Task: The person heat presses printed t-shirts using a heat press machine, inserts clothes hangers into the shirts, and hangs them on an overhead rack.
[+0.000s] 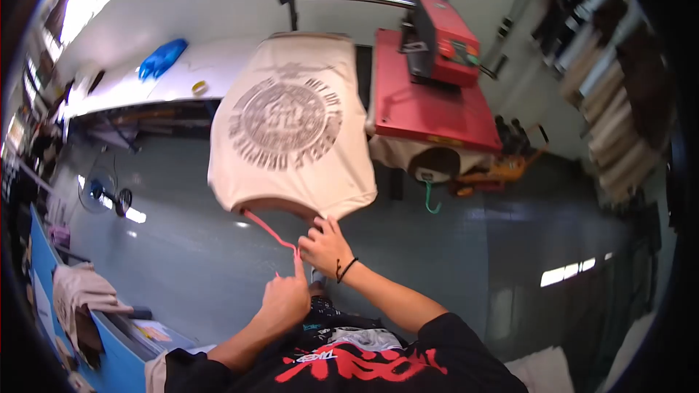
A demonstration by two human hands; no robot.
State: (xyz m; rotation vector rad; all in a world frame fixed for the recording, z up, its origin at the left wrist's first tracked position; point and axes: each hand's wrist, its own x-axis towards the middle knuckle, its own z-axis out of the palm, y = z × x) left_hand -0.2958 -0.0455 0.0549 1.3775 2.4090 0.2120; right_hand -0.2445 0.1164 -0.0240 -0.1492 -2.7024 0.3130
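Note:
A cream shirt (291, 167) with a dark round print lies stretched over a flat platen. From under its near edge runs a pink cord (268, 229) towards my hands. My left hand (286, 297) is closed on the cord, its index finger pointing up along it. Just beyond, my right hand (328, 249) pinches the shirt's near edge with bent fingers. What lies inside that grip is partly hidden.
To the right of the shirt stands a red heat press (437, 105), a green hook-shaped strap (431, 196) hanging below. A white table (218, 73) bears a blue plastic bag (162, 58) and tape roll (199, 88). Garments (611, 94) hang far right; a fan (109, 193) stands left.

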